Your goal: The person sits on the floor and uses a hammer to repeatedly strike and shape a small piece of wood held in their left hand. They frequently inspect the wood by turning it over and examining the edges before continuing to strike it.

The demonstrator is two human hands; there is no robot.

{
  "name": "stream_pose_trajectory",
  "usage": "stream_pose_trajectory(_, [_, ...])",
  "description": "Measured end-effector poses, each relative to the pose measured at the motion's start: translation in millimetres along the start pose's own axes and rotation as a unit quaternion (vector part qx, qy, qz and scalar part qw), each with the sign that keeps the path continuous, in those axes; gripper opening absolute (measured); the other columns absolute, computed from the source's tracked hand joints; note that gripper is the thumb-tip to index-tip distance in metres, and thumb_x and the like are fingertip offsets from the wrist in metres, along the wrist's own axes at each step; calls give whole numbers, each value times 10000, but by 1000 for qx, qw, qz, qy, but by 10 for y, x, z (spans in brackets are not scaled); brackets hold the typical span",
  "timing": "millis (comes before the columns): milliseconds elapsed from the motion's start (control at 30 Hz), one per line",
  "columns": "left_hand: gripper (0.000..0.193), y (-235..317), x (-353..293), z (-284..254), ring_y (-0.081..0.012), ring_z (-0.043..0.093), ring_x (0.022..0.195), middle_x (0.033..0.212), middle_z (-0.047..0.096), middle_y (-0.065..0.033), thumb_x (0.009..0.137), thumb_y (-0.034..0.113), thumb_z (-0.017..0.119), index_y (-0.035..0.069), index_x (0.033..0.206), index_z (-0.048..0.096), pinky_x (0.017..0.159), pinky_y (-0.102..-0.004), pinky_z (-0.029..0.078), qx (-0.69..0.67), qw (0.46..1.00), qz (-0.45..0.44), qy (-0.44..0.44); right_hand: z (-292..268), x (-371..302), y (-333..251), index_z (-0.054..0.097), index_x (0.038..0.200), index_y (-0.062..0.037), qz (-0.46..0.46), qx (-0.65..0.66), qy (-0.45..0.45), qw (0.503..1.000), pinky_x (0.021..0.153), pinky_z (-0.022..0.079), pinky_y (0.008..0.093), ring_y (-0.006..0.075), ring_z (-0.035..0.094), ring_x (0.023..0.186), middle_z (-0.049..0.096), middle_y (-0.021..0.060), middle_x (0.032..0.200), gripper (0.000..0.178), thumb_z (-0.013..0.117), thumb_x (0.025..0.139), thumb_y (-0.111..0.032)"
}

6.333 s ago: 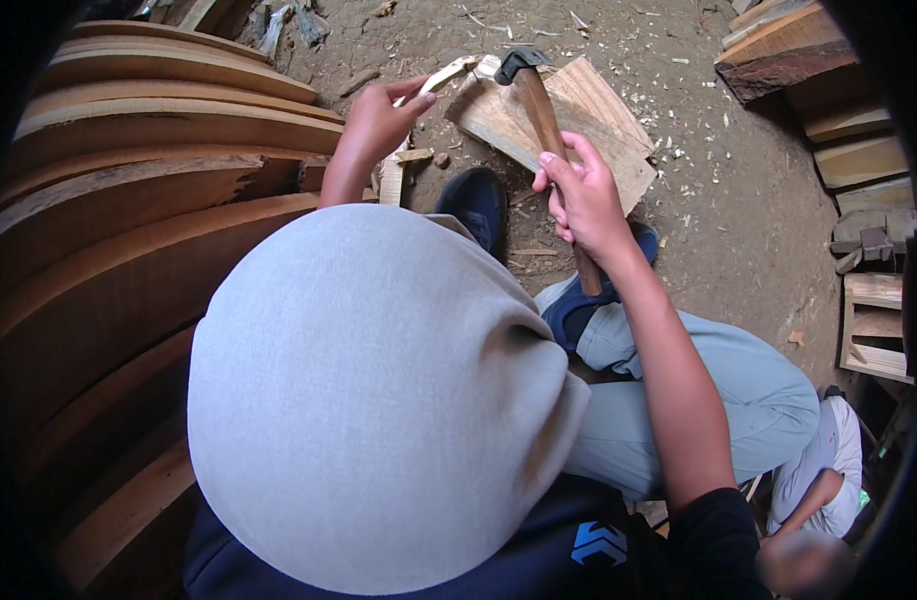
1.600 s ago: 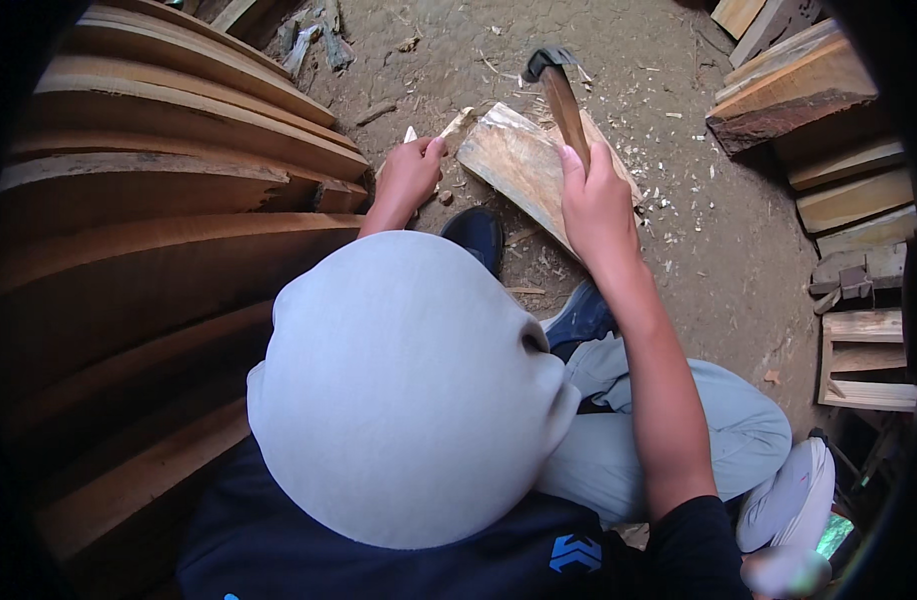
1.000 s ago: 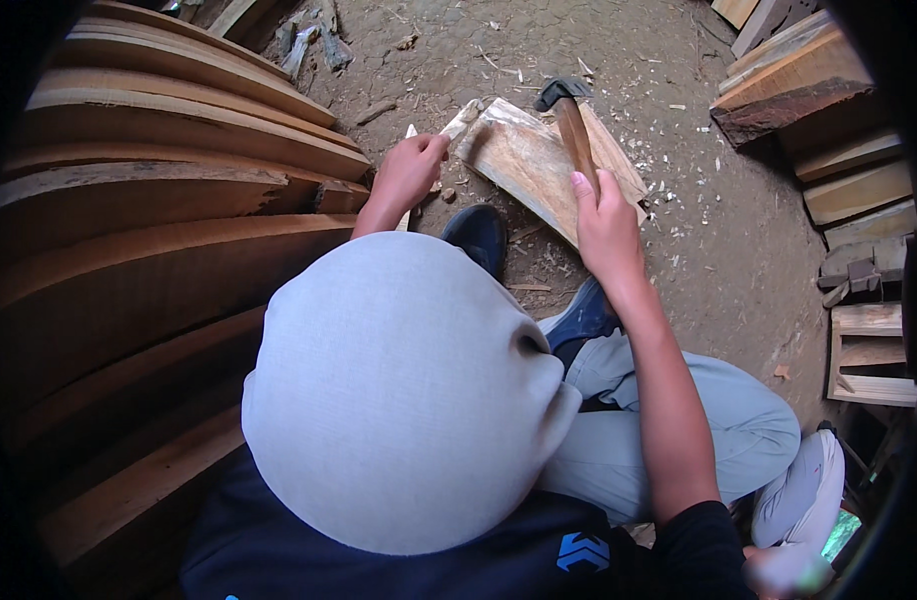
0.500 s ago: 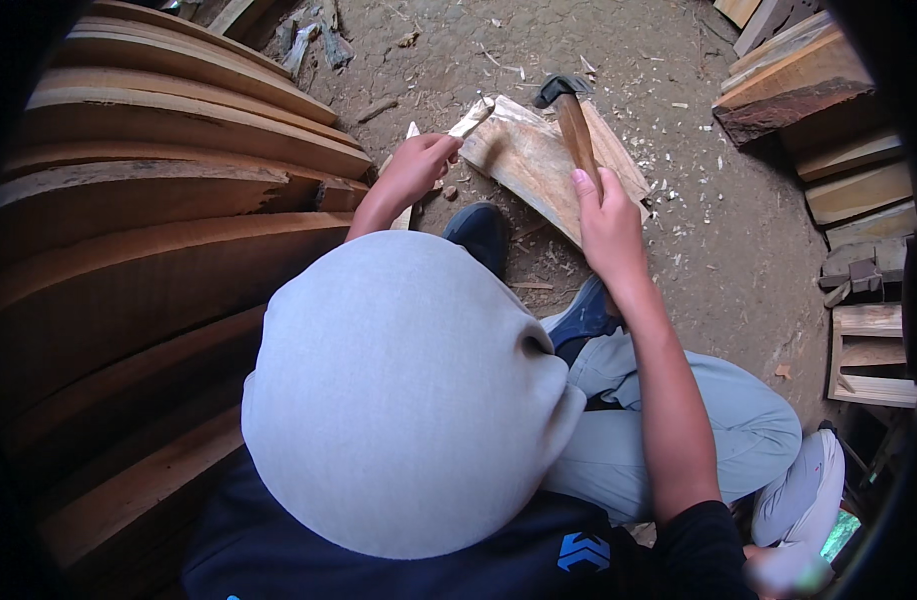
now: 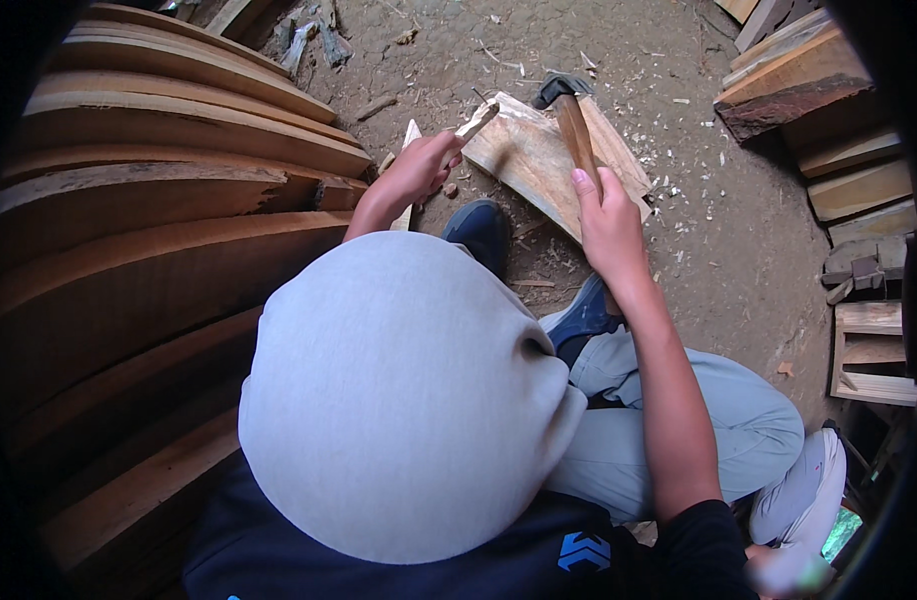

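My left hand [image 5: 419, 168] is closed around a short pale wooden stick [image 5: 478, 122], whose far end points up and right past the fingers. Something thin and dark shows near that end, too small to make out. In my right hand [image 5: 611, 225] is a hammer [image 5: 580, 135], gripped by its wooden handle with the thumb along it. The dark hammer head hangs over the far part of a flat wooden board [image 5: 524, 158] on the ground. The board lies between my hands, beyond my shoes, and the stick's tip is at its left edge.
Stacked long planks [image 5: 179, 190] fill the left side. More cut timber [image 5: 794, 85] stands at the right. Wood chips [image 5: 669, 190] litter the dirt floor. A large round pale-grey cloth-covered shape [image 5: 409, 400] blocks the lower middle. Another person's pale-trousered leg [image 5: 804, 490] shows at lower right.
The stick has turned in my left hand, its tip shifting slightly right, and that hand has rolled a little. My right hand and the hammer have hardly moved.
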State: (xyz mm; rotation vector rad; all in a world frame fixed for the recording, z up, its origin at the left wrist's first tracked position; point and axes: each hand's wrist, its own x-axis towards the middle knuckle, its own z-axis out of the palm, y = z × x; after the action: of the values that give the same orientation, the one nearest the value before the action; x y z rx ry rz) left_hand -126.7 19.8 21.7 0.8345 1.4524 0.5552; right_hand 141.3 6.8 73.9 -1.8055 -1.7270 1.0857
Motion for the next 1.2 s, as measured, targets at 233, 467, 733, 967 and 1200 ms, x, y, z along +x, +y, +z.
stream_pose_trajectory(233, [363,-54,43,-37,-99,334,458,559,409,31,927,448,471,104,833,536,414,-290,277,3,1000,-8,-9,3,11,2,594,1042,11,-2,1,-2,1000,671,486,506,484,660,800,646,287,775,385,517,1038,-366])
stream_pose_trajectory(467, [489,-161,135,-94,-94,463,603,840,526,-9,883,144,587,84,1298,334,512,-258,398,25,992,61,106,21,23,40,601,1032,15,0,9,7,1000,678,487,497,475,665,797,648,280,773,397,519,1038,-373])
stream_pose_trajectory(733, [525,-105,122,-195,-133,657,873,1186,693,-129,959,46,600,35,1417,344,645,-264,505,-35,962,202,179,20,68,113,588,973,22,19,21,20,999,684,482,492,467,649,768,634,277,772,414,519,1036,-381])
stream_pose_trajectory(967, [446,-419,340,-280,-75,512,751,904,604,10,956,217,679,60,1361,577,665,-238,431,60,969,168,171,30,88,206,588,983,31,30,38,15,999,699,483,479,461,652,783,633,278,781,411,516,1034,-371])
stream_pose_trajectory(1200, [408,-635,384,-192,-57,481,735,820,565,41,1024,376,593,64,1279,660,647,-238,412,43,980,130,146,90,49,151,594,1017,22,36,30,-9,999,717,488,485,467,656,810,644,281,807,400,521,1032,-370])
